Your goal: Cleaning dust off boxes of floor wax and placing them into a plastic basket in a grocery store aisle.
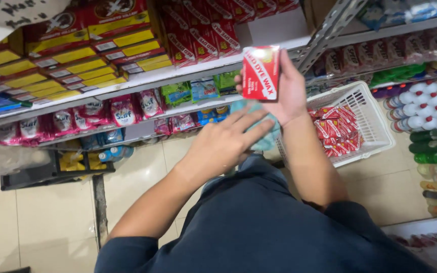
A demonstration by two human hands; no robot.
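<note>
Head view looks down along both forearms toward a shop shelf [142, 81]; the right hand [289, 93] is clenched around a small red and white box [260, 72], thumb on its left edge and fingers behind, holding it upright just in front of the shelf edge; the left hand [226, 141] lies flat with fingers stretched out, pressing on a pale teal cloth [264, 134] that sits just below the box and against the right wrist. To the right, near the held box, a white plastic basket [375, 121] carries more red boxes of the same kind [337, 131]; above the shelf edge stand rows of red cartons [203, 35] and yellow-edged packs [87, 65], with sachets [122, 108] hanging below. Bottles [431, 126] line the right side; the floor [41, 217] is pale tile. By my reading the step in hand is wiping the box with the cloth; the next move likely calls for a steady right grip while the cloth is drawn across each face.
</note>
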